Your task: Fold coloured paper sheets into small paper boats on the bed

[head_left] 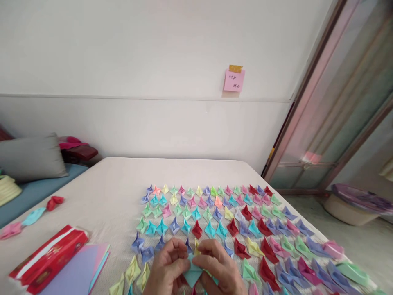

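Already, rows of small multicoloured folded-paper boats point(210, 230) fill the centre and right of the cream cloth-covered table point(184, 172); near centre, left hand point(166, 267) and right hand point(219, 266) pinch a pale-blue, seemingly half-folded paper diamond point(193, 276). Flat pastel paper sheets point(72, 270) remain unfolded, near left.

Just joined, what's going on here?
A person's left hand and right hand pinch a pale teal folded paper between them. Beneath and beyond are rows of folded paper pieces in many colours, laid out on a covered table. To the left, flat coloured sheets lie next to a red package.
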A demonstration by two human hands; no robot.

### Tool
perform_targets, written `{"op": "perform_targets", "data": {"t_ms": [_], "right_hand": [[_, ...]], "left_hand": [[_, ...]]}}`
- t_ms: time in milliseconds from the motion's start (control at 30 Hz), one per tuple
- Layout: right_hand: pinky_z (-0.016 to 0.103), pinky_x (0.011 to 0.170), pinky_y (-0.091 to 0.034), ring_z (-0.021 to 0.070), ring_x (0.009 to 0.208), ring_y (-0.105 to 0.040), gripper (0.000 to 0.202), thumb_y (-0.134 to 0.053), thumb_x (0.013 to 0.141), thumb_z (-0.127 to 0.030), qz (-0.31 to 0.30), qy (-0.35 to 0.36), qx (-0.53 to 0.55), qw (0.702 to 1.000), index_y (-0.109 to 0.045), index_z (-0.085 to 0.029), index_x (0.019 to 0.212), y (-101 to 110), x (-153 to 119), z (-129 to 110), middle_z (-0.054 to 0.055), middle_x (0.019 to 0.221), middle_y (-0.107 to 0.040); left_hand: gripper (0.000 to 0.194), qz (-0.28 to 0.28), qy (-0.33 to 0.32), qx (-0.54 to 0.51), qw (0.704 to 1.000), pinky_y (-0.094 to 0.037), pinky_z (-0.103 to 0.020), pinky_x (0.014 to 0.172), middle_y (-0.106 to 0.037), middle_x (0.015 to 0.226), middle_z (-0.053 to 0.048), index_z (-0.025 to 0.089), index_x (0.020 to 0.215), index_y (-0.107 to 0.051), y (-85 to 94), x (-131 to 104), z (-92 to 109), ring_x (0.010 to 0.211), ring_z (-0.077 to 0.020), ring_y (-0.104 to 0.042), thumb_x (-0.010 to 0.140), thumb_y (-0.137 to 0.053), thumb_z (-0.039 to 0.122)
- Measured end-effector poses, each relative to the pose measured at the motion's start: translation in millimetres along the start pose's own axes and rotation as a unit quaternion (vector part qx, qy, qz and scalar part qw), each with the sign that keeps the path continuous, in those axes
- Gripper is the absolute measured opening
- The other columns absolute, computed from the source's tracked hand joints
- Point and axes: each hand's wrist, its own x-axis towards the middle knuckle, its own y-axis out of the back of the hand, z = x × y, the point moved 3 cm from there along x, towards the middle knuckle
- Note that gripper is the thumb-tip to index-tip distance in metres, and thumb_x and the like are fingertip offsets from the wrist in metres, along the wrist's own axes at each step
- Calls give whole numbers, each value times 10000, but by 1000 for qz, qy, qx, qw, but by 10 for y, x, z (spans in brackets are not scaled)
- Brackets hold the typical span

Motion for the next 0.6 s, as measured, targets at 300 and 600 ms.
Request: {"op": "perform_targets", "data": {"t_ms": [300,600], "right_hand": [[279,644,-457,184,677,-582,111,-654,797,-150,21,-134,113,984,-665,-219,712,55,54,2,19,721,-625],[267,540,-270,128,572,-319,247,-668,686,-250,32,-326,299,896,-467,-205,550,-137,-41,116,-59,562,-352]], "left_hand": [[458,-24,-45,234,971,-311,-217,508,-511,563,47,149,789,-650,-160,-158,216,521,-98,-431,710,-709,596],[430,-32,-76,310,947,-251,-235,502,-402,560,64,150,699,-593,-150,-114,102,526,-109,-317,705,-680,571]]}}
